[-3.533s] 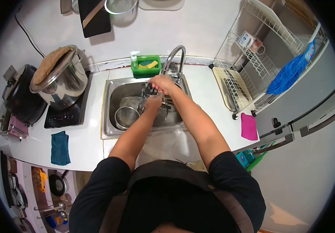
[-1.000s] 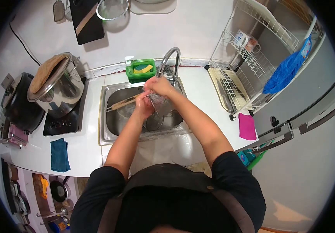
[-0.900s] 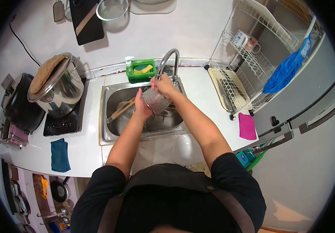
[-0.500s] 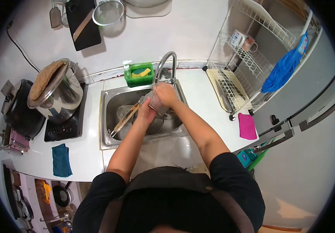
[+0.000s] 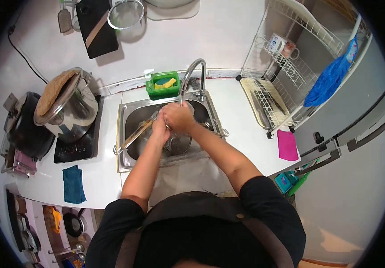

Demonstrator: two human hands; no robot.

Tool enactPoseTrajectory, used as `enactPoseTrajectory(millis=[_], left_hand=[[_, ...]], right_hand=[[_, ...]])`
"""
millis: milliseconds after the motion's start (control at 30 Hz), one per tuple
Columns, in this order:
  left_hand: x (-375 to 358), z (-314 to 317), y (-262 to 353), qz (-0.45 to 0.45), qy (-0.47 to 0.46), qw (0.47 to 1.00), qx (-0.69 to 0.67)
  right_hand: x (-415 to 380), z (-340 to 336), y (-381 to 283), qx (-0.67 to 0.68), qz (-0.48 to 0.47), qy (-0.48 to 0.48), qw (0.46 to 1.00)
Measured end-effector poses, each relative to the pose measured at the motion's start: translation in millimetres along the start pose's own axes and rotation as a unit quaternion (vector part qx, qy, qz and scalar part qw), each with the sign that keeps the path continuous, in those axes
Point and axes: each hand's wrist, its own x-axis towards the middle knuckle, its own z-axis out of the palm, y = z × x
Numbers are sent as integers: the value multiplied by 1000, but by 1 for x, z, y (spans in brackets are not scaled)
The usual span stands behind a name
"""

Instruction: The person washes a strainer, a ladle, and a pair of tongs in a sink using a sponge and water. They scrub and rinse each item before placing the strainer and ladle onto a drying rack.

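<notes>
In the head view, both my hands are together over the steel sink (image 5: 124,134), under the curved faucet (image 5: 195,67). My left hand (image 5: 160,128) is closed around a bundle that includes a long utensil with a wood-coloured handle (image 5: 135,135), slanting down to the left with a wire loop at its end. My right hand (image 5: 179,117) is closed and overlaps the left fingers; what it grips is hidden. Thin metal ends (image 5: 219,131) stick out to the right, beyond my right wrist. Below my hands, a round metal vessel (image 5: 177,144) lies in the basin, partly covered.
Behind the sink stands a green tub (image 5: 163,91) with a sponge (image 5: 165,83) and a pump bottle (image 5: 148,79). A steel pot (image 5: 74,117) sits on a black cooktop (image 5: 72,152) at left. A white wire rack (image 5: 286,85) and a pink cloth (image 5: 287,145) are at right.
My hands have moved slightly left and down, and the right hand now overlaps the left. The clear-looking item between them is mostly covered, and metal ends now show at the right.
</notes>
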Motion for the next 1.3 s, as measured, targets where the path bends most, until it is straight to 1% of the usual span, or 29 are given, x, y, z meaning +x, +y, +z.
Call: enactPoseTrajectory(millis=[67, 100, 133, 200, 233, 267, 300, 333, 433, 467, 500, 533, 600, 633, 667, 733, 767, 800, 833, 867, 900, 1000, 1033, 1067, 1100, 1133, 1200, 1267, 1300], left_hand=[[6, -5, 7, -17, -9, 999, 28], [8, -7, 11, -37, -20, 998, 56], [9, -6, 15, -37, -17, 998, 55], [12, 2, 26, -63, -56, 996, 0], [7, 6, 30, -88, -176, 979, -49], [1, 10, 29, -86, -178, 979, -50], [-7, 14, 22, -59, -199, 977, 51], [-11, 17, 14, -33, -217, 964, 152], [-6, 25, -1, -100, -195, 973, 73], [-3, 31, 1, -136, -177, 975, 5], [5, 32, 2, -139, -180, 974, 6], [14, 29, 4, -133, -151, 979, -23], [20, 27, -3, -130, -124, 982, -51], [20, 27, -6, -109, -122, 986, -30], [19, 26, -8, -88, -117, 989, -9], [47, -2, -16, -108, -116, 987, -24], [67, -23, -18, -186, -311, 923, -127], [79, -31, -19, -254, -489, 804, -223], [70, -20, -15, -252, -492, 803, -223], [51, 0, -8, -178, -288, 935, -108], [40, 10, -3, -90, -59, 994, 13], [39, 10, 5, -103, 0, 992, 75], [37, 12, 12, -102, 2, 992, 75], [29, 17, 21, -149, -28, 988, 7], [20, 21, 29, -195, -57, 977, -61], [10, 25, 35, -194, -58, 977, -61], [-12, 33, 37, -69, -251, 960, -106], [-18, 35, 21, -23, -250, 967, -34], [-19, 31, 12, -5, -200, 975, 95]], right_hand=[[1, -1, 27, 26, 137, -134, 981], [1, 4, 37, 133, 352, -146, 915], [-4, 8, 46, 134, 351, -149, 915], [-11, 16, 64, 324, 410, -80, 849], [-8, 21, 70, 323, 407, -80, 850], [-6, 27, 76, 402, 513, -96, 752], [-5, 30, 80, 469, 607, -110, 632], [-2, 25, 82, 468, 607, -112, 632], [10, 2, 64, 374, 621, -182, 665], [24, -14, 30, 167, 538, -217, 797], [28, -21, 7, -52, 420, -240, 874], [17, -16, -1, -54, 424, -242, 871], [0, -8, -5, -1, 168, -6, 986], [-4, -13, 12, -34, 109, -43, 993], [-2, -13, 27, -34, 112, -42, 992], [-4, 2, 55, -39, 190, -259, 946], [-11, 19, 61, -25, 246, -272, 930], [-10, 18, 44, -27, 245, -271, 930], [-13, 14, 14, -15, 209, -168, 963], [-13, 10, -4, -3, 168, -64, 984], [-15, 11, -4, -18, 145, 9, 989], [-17, 2, 37, 24, 163, -48, 985], [-22, 2, 50, 150, 257, -10, 955], [-30, 5, 64, 152, 257, -12, 954], [-37, 10, 78, 436, 417, -21, 798], [-37, 10, 83, 662, 521, -26, 538], [-32, 12, 87, 657, 541, 0, 525], [-29, 12, 84, 645, 586, 52, 488], [-28, 12, 78, 638, 608, 78, 467]])
